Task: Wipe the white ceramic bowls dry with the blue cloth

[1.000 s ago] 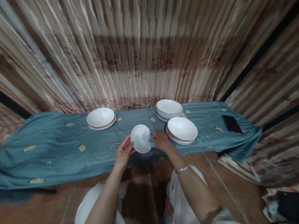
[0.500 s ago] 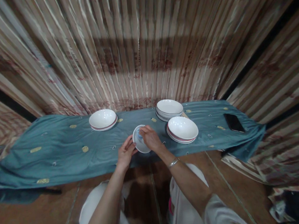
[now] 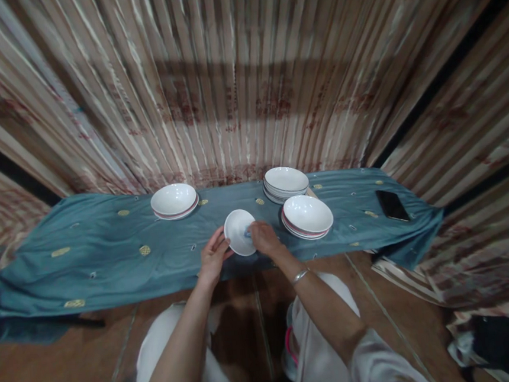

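A white bowl [image 3: 237,228] is held tilted over the front part of the table. My left hand [image 3: 214,254] grips its left rim, thumb on the near side and fingers behind. My right hand [image 3: 265,239] is closed at the bowl's right rim, pinching a small blue cloth-like piece [image 3: 247,232] against the inner wall. Most of that piece is hidden by the fingers, so its exact kind cannot be made out. Close to the right hand stands a stack of white bowls with reddish edges [image 3: 307,213].
Behind that stack is another pile of white, dark-rimmed dishes [image 3: 286,179]. A smaller stack of white bowls [image 3: 174,199] sits at the back left. At the right lies a black phone [image 3: 392,205]. A teal cloth [image 3: 117,250] covers the narrow table; a striped curtain [image 3: 236,85] hangs behind.
My right hand has moved slightly right and down, from the bowl's middle to its right side, with the blue piece. My left hand keeps its hold on the bowl.
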`<act>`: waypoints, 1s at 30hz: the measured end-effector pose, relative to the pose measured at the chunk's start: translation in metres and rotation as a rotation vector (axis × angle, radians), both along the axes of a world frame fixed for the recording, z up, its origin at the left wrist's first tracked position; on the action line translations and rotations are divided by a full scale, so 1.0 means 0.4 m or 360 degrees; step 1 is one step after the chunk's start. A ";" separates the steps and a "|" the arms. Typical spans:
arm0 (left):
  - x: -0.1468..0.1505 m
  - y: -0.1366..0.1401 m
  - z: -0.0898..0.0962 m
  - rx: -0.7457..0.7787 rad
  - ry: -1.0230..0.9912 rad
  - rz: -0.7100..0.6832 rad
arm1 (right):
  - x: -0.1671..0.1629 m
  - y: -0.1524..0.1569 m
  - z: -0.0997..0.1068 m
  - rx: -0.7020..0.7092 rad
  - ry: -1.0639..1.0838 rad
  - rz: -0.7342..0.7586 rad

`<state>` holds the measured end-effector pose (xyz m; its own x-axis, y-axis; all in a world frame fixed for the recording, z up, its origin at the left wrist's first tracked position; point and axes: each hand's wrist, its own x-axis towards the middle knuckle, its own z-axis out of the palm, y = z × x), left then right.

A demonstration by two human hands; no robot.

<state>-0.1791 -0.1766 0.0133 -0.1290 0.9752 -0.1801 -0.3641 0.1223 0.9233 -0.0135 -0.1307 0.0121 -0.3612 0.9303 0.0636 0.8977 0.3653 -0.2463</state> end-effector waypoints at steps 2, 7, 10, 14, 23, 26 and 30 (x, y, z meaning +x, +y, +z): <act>0.002 0.001 -0.001 -0.0002 0.0005 0.0017 | 0.000 -0.017 0.005 -0.0065 0.0008 -0.0032; 0.007 -0.001 0.000 0.0007 0.0010 0.0042 | 0.001 -0.056 0.029 -0.0238 0.0055 -0.0030; 0.008 -0.001 0.001 0.0007 0.0006 0.0047 | 0.000 -0.068 0.042 -0.0317 0.0130 0.0021; 0.010 -0.001 0.000 0.0006 -0.0002 0.0066 | -0.006 -0.066 0.051 -0.0399 0.0290 0.0096; 0.011 -0.002 -0.001 -0.0014 0.0004 0.0056 | -0.047 -0.041 0.030 -0.0691 0.1130 0.0024; 0.012 -0.006 0.001 -0.0009 0.0019 0.0052 | -0.066 -0.034 0.022 -0.0897 0.1797 -0.0113; 0.011 -0.011 0.005 -0.0013 0.0021 0.0040 | -0.085 -0.019 0.024 -0.0974 0.2160 -0.0189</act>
